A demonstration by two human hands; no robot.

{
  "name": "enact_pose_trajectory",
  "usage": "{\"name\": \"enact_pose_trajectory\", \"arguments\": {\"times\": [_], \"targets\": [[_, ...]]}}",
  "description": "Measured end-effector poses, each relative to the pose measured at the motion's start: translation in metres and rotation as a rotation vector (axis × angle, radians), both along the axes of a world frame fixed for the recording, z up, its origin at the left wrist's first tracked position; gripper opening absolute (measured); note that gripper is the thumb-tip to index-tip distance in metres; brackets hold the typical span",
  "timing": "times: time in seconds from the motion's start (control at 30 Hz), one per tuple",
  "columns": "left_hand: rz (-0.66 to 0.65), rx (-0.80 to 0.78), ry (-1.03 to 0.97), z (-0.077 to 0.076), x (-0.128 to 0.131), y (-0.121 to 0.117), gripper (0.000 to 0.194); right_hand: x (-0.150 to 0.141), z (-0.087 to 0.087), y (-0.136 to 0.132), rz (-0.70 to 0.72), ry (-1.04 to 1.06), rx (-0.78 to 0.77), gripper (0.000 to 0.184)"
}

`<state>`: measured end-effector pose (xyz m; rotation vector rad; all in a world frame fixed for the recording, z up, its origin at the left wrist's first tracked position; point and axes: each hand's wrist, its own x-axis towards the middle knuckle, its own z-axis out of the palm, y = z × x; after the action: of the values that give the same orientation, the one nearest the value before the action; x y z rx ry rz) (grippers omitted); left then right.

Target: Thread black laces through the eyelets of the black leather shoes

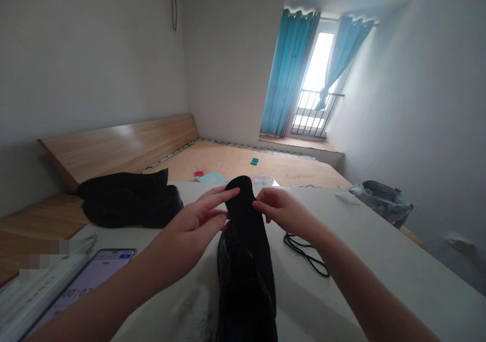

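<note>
A black shoe (pixel 243 301) stands on the white table right in front of me. Along its top lies a black insole (pixel 246 215), its rounded end pointing away from me. My left hand (pixel 201 218) is on the left side of the insole with fingers stretched out, the index fingertip resting on its surface and the thumb apart. On the other side, my right hand (pixel 275 205) pinches the insole's edge between thumb and fingers. To the left sits another black shoe (pixel 132 207) with a second insole (pixel 121 182) lying across its top.
A black cord (pixel 306 253) lies coiled on the table (pixel 364 251) to the right. At left are a phone (pixel 91 276) and a white strip-like object (pixel 49 291). A plastic packet (pixel 347 197) and a bag (pixel 387 200) are at the far right edge. Beyond is a bed (pixel 224 154).
</note>
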<state>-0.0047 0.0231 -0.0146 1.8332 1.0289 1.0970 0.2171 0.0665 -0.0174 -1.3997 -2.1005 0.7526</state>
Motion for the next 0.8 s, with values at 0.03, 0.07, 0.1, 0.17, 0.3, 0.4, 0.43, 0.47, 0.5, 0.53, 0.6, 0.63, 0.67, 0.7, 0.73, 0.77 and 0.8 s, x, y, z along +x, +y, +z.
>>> {"name": "enact_pose_trajectory", "arguments": {"times": [0.03,0.07,0.1,0.17,0.3,0.4,0.43,0.47,0.5,0.53,0.6,0.63,0.67,0.7,0.73,0.77,0.8], "targets": [[0.021,0.004,-0.004,-0.001,0.000,0.002,0.045,-0.003,-0.002,0.000,-0.037,0.019,0.043,0.025],[0.042,0.012,-0.002,-0.002,0.000,0.003,0.045,-0.005,-0.003,0.000,-0.069,0.033,0.086,0.025],[0.061,0.020,0.000,-0.003,0.000,0.005,0.046,-0.008,-0.003,-0.002,-0.096,0.041,0.126,0.025],[0.091,0.029,0.001,-0.004,0.000,0.007,0.047,-0.012,-0.002,-0.007,-0.129,0.045,0.191,0.024],[0.139,0.017,-0.015,-0.004,0.001,0.008,0.050,-0.019,0.003,-0.017,-0.112,0.014,0.293,0.015],[0.185,0.031,-0.034,0.000,0.002,0.005,0.051,-0.023,0.007,-0.023,-0.060,0.008,0.339,0.014],[0.203,0.041,-0.041,0.000,0.002,0.005,0.052,-0.025,0.008,-0.025,-0.049,0.012,0.333,0.017],[0.219,0.054,-0.046,0.001,0.002,0.004,0.052,-0.026,0.009,-0.028,-0.040,0.009,0.320,0.021],[0.231,0.066,-0.051,0.001,0.002,0.003,0.053,-0.028,0.010,-0.032,-0.037,0.000,0.307,0.025],[0.238,0.078,-0.054,0.000,0.003,0.002,0.054,-0.029,0.011,-0.035,-0.038,-0.016,0.300,0.030],[0.232,0.098,-0.052,-0.002,0.003,0.001,0.053,-0.032,0.012,-0.042,-0.052,-0.067,0.313,0.040],[0.220,0.105,-0.051,-0.003,0.004,0.000,0.053,-0.034,0.013,-0.045,-0.061,-0.097,0.331,0.043],[0.205,0.111,-0.052,-0.004,0.004,0.000,0.053,-0.035,0.013,-0.047,-0.077,-0.126,0.351,0.044],[0.190,0.117,-0.059,-0.005,0.005,0.000,0.052,-0.035,0.013,-0.049,-0.096,-0.151,0.369,0.041],[0.175,0.121,-0.072,-0.006,0.005,-0.001,0.052,-0.036,0.013,-0.050,-0.112,-0.168,0.378,0.037],[0.163,0.126,-0.088,-0.006,0.005,-0.001,0.052,-0.036,0.013,-0.050,-0.120,-0.175,0.377,0.032],[0.152,0.130,-0.105,-0.005,0.006,-0.001,0.052,-0.035,0.013,-0.049,-0.122,-0.175,0.367,0.028]]}}
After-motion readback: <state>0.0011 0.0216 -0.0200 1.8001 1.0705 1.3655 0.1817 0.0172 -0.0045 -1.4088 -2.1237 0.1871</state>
